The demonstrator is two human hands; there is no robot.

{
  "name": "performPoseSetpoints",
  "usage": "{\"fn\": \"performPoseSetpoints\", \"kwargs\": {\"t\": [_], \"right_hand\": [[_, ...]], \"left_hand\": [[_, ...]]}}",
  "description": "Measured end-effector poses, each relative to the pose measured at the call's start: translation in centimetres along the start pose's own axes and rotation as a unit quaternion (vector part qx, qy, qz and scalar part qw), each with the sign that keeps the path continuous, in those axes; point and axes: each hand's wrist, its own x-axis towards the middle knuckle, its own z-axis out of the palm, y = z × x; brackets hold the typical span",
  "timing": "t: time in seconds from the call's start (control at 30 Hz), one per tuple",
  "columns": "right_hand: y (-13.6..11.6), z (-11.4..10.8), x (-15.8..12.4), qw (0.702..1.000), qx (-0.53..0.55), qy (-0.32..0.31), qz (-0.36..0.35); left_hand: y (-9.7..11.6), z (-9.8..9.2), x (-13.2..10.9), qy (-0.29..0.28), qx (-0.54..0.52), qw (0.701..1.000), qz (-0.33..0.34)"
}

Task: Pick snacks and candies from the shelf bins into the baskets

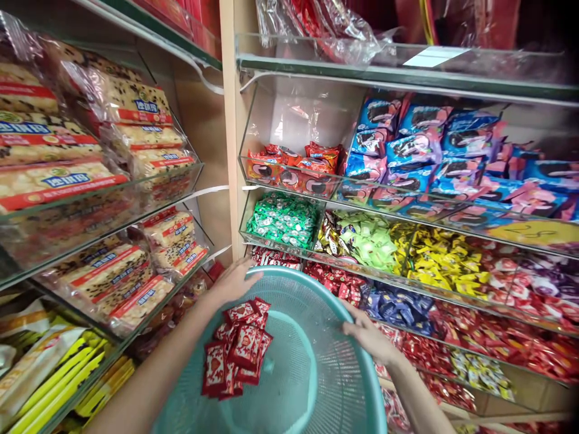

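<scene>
A teal plastic basket (332, 288) with mesh sides is tilted so that I look down into it. Several small red and white packets (244, 346) lie in a loose pile on the left side of its bottom. My right hand (368, 334) is closed on the basket's right rim, fingertips over the inside. At the far left rim, my left hand (236, 280) is stretched out, slightly blurred, with its fingers extended. Whether it touches the rim or hovers just above it, I cannot tell.
Glass shelves hold green candies (283, 220), yellow candies (446, 259), blue snack packs (414, 141) and orange-red packs (298, 163) ahead. Bagged cereal bars (136, 102) fill the left shelves. A wooden post (230, 132) stands at the corner, and glass shelf edges run close around the basket.
</scene>
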Motion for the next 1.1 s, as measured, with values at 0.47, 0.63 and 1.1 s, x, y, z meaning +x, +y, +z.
{"fn": "performPoseSetpoints", "kwargs": {"t": [0.47,0.63,1.1], "right_hand": [[0.6,1.9,2.8,0.999,0.01,0.006,-0.052],[0.0,2.1,3.2,0.989,-0.06,0.033,-0.131],[-15.0,3.9,7.5,0.766,-0.53,0.126,-0.343]], "left_hand": [[-2.6,2.2,1.8,-0.005,0.009,0.999,-0.047],[-3.0,1.4,2.0,-0.004,0.008,0.998,-0.06],[-3.4,0.9,2.9,0.0,-0.024,0.996,-0.085]]}}
